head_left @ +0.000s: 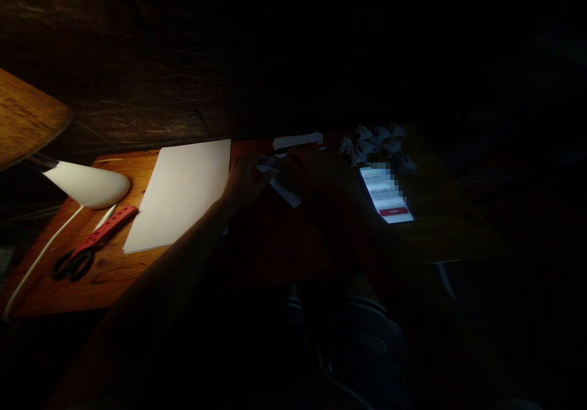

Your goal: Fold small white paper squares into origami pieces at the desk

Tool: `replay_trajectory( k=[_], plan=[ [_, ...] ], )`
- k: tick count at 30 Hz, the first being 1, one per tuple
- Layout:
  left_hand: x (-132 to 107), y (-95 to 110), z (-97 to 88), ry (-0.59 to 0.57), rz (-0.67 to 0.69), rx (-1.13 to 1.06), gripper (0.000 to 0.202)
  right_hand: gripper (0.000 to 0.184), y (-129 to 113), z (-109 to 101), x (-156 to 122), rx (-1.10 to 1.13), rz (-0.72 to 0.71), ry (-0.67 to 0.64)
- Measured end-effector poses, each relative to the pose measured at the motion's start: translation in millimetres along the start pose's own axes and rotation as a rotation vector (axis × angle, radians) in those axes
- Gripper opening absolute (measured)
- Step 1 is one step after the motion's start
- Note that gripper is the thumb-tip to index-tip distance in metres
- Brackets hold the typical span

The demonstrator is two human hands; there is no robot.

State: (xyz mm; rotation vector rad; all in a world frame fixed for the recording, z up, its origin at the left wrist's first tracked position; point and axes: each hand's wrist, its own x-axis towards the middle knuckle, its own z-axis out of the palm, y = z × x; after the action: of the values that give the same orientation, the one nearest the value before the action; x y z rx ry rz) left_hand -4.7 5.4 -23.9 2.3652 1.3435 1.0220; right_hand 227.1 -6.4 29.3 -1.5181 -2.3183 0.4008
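In the dim middle of the head view, a small white piece of folded paper (291, 194) is held low over the table between both hands. My left hand (245, 180) is closed on its left side, with the fingers bent around the edge. My right hand (309, 166) grips it from the upper right, though shadow hides most of those fingers. Just beyond the hands lies a white paper strip (298, 140). Left of my left hand is a stack of white paper sheets (178, 196).
A lamp's white base (94, 185) and scissors with black handles (76, 264), beside a red patterned strip (107, 229), occupy the left of the wooden table (101, 294). Right of my hands, a lit phone (387, 196) lies before several folded paper pieces (373, 142). A dark wall stands behind.
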Motion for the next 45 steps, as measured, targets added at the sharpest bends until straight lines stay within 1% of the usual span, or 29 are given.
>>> replay_trajectory(
  k=[2,4,5,7,9,15,17,20,24,31,35,38,40,45],
  plan=[
    [0.9,5.6,-4.6,-0.004,-0.006,-0.046,0.021,0.04,1.1,0.3,-0.2,0.041,-0.058,-0.023],
    [1.7,8.3,-6.7,0.011,-0.03,-0.052,0.018,0.045,2.2,3.2,1.2,0.049,-0.108,-0.049],
    [2.1,8.8,-6.8,0.017,-0.046,-0.052,0.019,0.044,2.6,5.3,2.4,0.041,-0.125,-0.061],
    [2.8,8.6,-5.7,0.024,-0.079,-0.06,0.024,0.032,3.0,9.2,4.6,0.021,-0.144,-0.07],
    [3.1,8.2,-4.3,0.017,-0.104,-0.069,0.026,0.025,2.9,11.4,6.2,0.012,-0.138,-0.059],
    [1.7,10.2,-4.9,-0.004,-0.187,-0.102,0.033,0.025,2.7,12.4,9.1,0.072,-0.069,-0.001],
    [1.4,11.0,-6.0,-0.014,-0.217,-0.142,0.031,0.025,3.5,13.7,9.9,0.102,-0.057,-0.008],
    [2.1,11.2,-6.6,-0.022,-0.221,-0.182,0.027,0.026,4.2,15.6,9.5,0.156,-0.079,-0.029],
    [2.5,11.9,-3.7,0.014,-0.218,-0.185,0.023,0.033,1.9,16.1,6.3,0.213,-0.115,-0.029],
    [1.1,19.7,-0.8,0.072,-0.305,-0.174,0.021,0.034,-1.2,17.9,4.7,0.158,-0.125,0.013],
    [1.3,16.1,-0.6,0.123,-0.357,-0.189,0.02,0.037,3.1,23.7,7.9,0.231,-0.142,0.031],
    [0.7,10.6,0.6,0.145,-0.355,-0.193,0.022,0.038,5.9,26.8,10.0,0.291,-0.155,0.055],
    [0.4,7.4,1.8,0.152,-0.351,-0.207,0.022,0.037,7.1,27.3,11.3,0.317,-0.162,0.045],
    [2.5,-3.3,7.2,0.198,-0.373,-0.313,0.02,0.032,8.0,25.5,13.3,0.259,-0.141,0.014]
  ],
)
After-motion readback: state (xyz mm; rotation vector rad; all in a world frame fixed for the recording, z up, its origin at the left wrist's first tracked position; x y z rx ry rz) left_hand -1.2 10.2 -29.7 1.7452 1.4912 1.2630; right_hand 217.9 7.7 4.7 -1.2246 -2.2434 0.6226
